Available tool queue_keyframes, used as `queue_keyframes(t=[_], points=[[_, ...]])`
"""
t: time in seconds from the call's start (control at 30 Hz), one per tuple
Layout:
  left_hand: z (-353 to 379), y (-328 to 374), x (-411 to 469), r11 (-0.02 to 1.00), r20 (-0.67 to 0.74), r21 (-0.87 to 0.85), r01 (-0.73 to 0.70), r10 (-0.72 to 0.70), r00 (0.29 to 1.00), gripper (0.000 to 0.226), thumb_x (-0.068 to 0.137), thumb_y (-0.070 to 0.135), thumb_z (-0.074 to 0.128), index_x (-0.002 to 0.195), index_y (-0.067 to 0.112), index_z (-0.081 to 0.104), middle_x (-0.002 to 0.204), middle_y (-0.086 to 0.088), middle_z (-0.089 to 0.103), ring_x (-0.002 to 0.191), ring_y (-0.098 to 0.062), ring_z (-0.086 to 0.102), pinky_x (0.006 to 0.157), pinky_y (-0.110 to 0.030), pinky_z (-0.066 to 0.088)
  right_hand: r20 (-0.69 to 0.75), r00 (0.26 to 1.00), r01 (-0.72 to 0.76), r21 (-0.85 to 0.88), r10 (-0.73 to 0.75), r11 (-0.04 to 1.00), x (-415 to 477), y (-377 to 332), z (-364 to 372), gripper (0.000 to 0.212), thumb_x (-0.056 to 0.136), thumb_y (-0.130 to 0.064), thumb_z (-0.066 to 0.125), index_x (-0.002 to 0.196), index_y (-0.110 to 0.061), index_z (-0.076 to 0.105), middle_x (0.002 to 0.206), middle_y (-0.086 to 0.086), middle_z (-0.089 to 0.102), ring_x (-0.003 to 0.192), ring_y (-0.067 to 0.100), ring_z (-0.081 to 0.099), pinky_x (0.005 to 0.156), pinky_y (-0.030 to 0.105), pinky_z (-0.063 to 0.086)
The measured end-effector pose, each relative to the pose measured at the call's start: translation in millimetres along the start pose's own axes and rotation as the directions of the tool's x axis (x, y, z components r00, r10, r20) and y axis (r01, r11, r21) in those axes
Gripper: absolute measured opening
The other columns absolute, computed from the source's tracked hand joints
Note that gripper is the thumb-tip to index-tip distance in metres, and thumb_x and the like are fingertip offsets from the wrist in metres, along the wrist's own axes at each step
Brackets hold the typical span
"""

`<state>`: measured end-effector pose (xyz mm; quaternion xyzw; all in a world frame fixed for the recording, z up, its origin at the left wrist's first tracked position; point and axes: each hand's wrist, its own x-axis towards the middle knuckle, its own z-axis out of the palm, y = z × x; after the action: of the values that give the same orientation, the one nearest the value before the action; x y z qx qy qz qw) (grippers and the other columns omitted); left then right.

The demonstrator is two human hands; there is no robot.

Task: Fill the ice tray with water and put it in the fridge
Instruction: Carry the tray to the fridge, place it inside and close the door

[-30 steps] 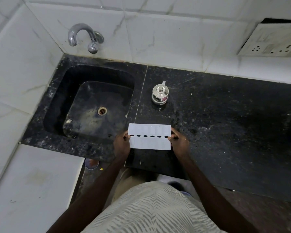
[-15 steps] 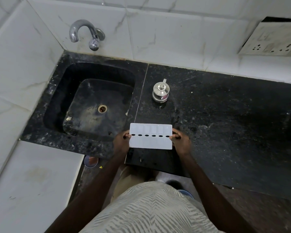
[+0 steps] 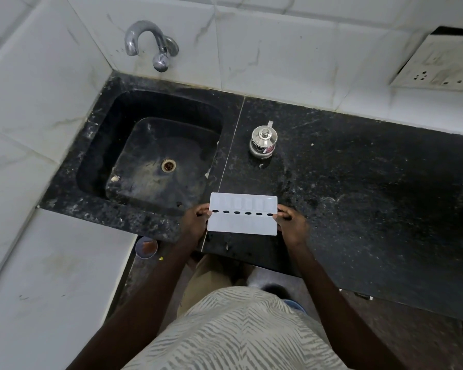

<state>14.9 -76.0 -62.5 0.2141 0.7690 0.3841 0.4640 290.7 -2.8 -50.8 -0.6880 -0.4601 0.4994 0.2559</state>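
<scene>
A white rectangular ice tray (image 3: 242, 222), with a row of dark oval holes along its middle, is held level over the front edge of the black counter. My left hand (image 3: 195, 219) grips its left end and my right hand (image 3: 290, 222) grips its right end. The black sink (image 3: 155, 156) lies to the left and behind the tray, with a drain (image 3: 168, 165) in its floor. A chrome tap (image 3: 150, 42) sticks out of the tiled wall above the sink's back left; no water runs from it.
A small steel lidded pot (image 3: 262, 141) stands on the black counter (image 3: 358, 182) behind the tray. A wall socket panel (image 3: 439, 68) is at the upper right. White tiled walls close the left and back. A small round bowl (image 3: 146, 247) lies on the floor below the counter edge.
The tray and both hands have stayed almost in place near the counter's front edge; the view has shifted slightly.
</scene>
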Motion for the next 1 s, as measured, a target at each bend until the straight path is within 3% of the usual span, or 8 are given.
queue_keyframes(t=[0.13, 0.37, 0.53, 0.63, 0.77, 0.9, 1.0], points=[[-4, 2, -10, 0.999, -0.016, -0.04, 0.009, -0.009, 1.0, 0.029, 0.094, -0.006, 0.063, 0.12, 0.004, 0.071, 0.103, -0.018, 0.074, 0.107, -0.041, 0.07, 0.095, -0.059, 0.057, 0.03, 0.999, -0.02, 0.014, 0.02, 1.0, 2, 6, 3, 0.037, 0.087, -0.004, 0.074, 0.121, -0.019, 0.075, 0.098, 0.0, 0.078, 0.096, 0.023, 0.075, 0.093, 0.056, 0.059], [-13, -1, -16, 0.995, -0.036, -0.099, 0.027, -0.031, 0.999, 0.028, 0.093, -0.003, 0.064, 0.117, 0.008, 0.074, 0.102, -0.014, 0.076, 0.104, -0.037, 0.072, 0.095, -0.059, 0.057, 0.013, 1.0, 0.014, 0.02, -0.014, 1.0, -15, -10, 4, 0.03, 0.092, -0.008, 0.071, 0.121, -0.015, 0.076, 0.102, 0.003, 0.079, 0.095, 0.021, 0.075, 0.091, 0.054, 0.061], [-29, 3, -29, 0.982, -0.084, -0.184, 0.038, -0.054, 0.995, 0.02, 0.093, 0.01, 0.071, 0.111, 0.014, 0.077, 0.103, -0.011, 0.078, 0.1, -0.033, 0.074, 0.09, -0.056, 0.06, -0.008, 1.0, 0.022, 0.023, -0.022, 0.999, -31, -30, 11, 0.022, 0.096, -0.014, 0.068, 0.116, -0.014, 0.077, 0.104, 0.003, 0.079, 0.095, 0.021, 0.075, 0.09, 0.051, 0.062], [-44, 7, -47, 0.971, -0.109, -0.24, 0.009, -0.036, 0.993, 0.022, 0.096, 0.014, 0.07, 0.116, 0.01, 0.075, 0.101, -0.01, 0.077, 0.093, -0.026, 0.074, 0.084, -0.045, 0.062, -0.007, 0.998, 0.057, -0.006, -0.057, 0.998, -39, -35, 20, 0.01, 0.095, -0.028, 0.067, 0.098, -0.03, 0.077, 0.095, -0.005, 0.079, 0.089, 0.02, 0.076, 0.085, 0.052, 0.063], [-71, -5, -71, 0.96, -0.17, -0.278, -0.036, -0.013, 0.985, 0.02, 0.097, 0.021, 0.069, 0.114, 0.011, 0.074, 0.091, -0.005, 0.075, 0.073, -0.016, 0.069, 0.054, -0.02, 0.054, 0.005, 0.995, 0.099, -0.027, -0.099, 0.995, -56, -45, 41, 0.008, 0.092, -0.032, 0.065, 0.09, -0.029, 0.073, 0.09, -0.004, 0.077, 0.085, 0.023, 0.073, 0.081, 0.052, 0.062], [-103, -32, -94, 0.943, -0.232, -0.328, -0.054, -0.025, 0.972, 0.017, 0.092, 0.029, 0.074, 0.105, 0.018, 0.077, 0.099, -0.009, 0.079, 0.09, -0.027, 0.074, 0.067, -0.031, 0.06, 0.039, 0.98, 0.195, -0.027, -0.194, 0.98, -81, -58, 66, 0.01, 0.098, -0.023, 0.065, 0.094, -0.018, 0.072, 0.086, -0.002, 0.075, 0.074, 0.015, 0.067, 0.07, 0.036, 0.057], [-122, -48, -120, 0.934, -0.306, -0.355, -0.045, -0.07, 0.949, 0.026, 0.087, 0.036, 0.076, 0.105, 0.018, 0.077, 0.095, -0.007, 0.078, 0.082, -0.025, 0.072, 0.067, -0.033, 0.06, 0.1, 0.969, 0.231, -0.038, -0.227, 0.972, -101, -61, 84, 0.013, 0.101, -0.022, 0.063, 0.094, -0.014, 0.069, 0.081, -0.007, 0.07, 0.069, 0.008, 0.061, 0.06, 0.016, 0.047]])
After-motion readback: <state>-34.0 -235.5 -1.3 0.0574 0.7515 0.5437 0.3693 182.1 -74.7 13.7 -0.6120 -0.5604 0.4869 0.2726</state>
